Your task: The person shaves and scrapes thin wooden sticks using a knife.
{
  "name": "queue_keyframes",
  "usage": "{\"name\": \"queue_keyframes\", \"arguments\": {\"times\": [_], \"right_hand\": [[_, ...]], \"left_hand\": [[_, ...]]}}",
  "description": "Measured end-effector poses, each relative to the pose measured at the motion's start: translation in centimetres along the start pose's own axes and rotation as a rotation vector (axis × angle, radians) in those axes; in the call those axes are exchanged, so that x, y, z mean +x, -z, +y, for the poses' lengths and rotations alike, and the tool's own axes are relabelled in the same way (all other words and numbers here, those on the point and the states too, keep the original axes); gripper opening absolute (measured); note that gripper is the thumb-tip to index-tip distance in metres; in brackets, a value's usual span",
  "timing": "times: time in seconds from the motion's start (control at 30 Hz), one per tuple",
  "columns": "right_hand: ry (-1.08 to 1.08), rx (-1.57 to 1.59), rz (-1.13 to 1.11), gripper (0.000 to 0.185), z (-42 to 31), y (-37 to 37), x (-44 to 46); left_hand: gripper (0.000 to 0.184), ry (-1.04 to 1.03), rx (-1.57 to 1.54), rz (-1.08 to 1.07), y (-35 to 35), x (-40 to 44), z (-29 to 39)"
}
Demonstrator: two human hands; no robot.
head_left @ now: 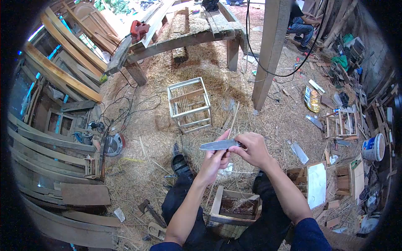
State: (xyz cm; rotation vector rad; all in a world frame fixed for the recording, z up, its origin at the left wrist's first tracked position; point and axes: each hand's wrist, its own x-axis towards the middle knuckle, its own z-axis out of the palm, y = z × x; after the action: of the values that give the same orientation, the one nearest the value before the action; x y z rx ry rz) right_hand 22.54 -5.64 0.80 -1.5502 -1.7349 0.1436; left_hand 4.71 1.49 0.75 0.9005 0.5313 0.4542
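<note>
There's a circular saw (114,145) on the floor, then a slatted wooden frame (189,111); now the left hand (214,162), curled round a thin wooden strip (234,118), knife (217,145) blade crossing it, right hand (253,148) closed on the handle; far right, a bucket (379,147).

Ahead of you, a slatted frame (187,95) stands on the floor (146,125). A power tool (139,32) sits near the table's (209,37) left edge.

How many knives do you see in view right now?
1: the knife, gripped in the right hand, its blade over the left hand. Others may be hidden among the shavings.
</note>
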Motion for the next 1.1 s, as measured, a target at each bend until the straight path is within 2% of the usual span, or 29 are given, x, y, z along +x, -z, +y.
{"name": "queue_keyframes", "arguments": {"times": [0.2, 0.3, 0.4, 0.5, 0.73, 1.1], "right_hand": [[0.031, 0.049, 0.046, 0.036, 0.2, -0.6, -0.1], [0.019, 0.086, 0.059, 0.037, 0.3, -0.5, -0.5], [0.092, 0.049, 0.086, 0.038, 0.4, 0.5, -1.0], [0.102, -0.002, 0.087, 0.038, 0.7, 1.5, -1.0], [0.068, -0.054, 0.11, 0.039, 2.7, 2.9, -0.2], [0.138, -0.122, 0.144, 0.04, 5.8, 3.8, 0.2]], "left_hand": [[0.052, -0.009, 0.046, 0.058, -0.2, -0.5, -0.2], [0.053, 0.01, -0.004, -0.017, 0.2, -0.7, -0.2], [0.054, 0.03, 0.031, -0.042, -0.3, -1.1, -0.4], [0.055, 0.064, -0.054, -0.04, -0.9, -0.6, -0.4], [0.056, 0.08, -0.015, -0.107, -2.1, 2.5, 0.7], [0.055, 0.116, 0.012, -0.125, -2.5, 4.4, 0.1]]}}
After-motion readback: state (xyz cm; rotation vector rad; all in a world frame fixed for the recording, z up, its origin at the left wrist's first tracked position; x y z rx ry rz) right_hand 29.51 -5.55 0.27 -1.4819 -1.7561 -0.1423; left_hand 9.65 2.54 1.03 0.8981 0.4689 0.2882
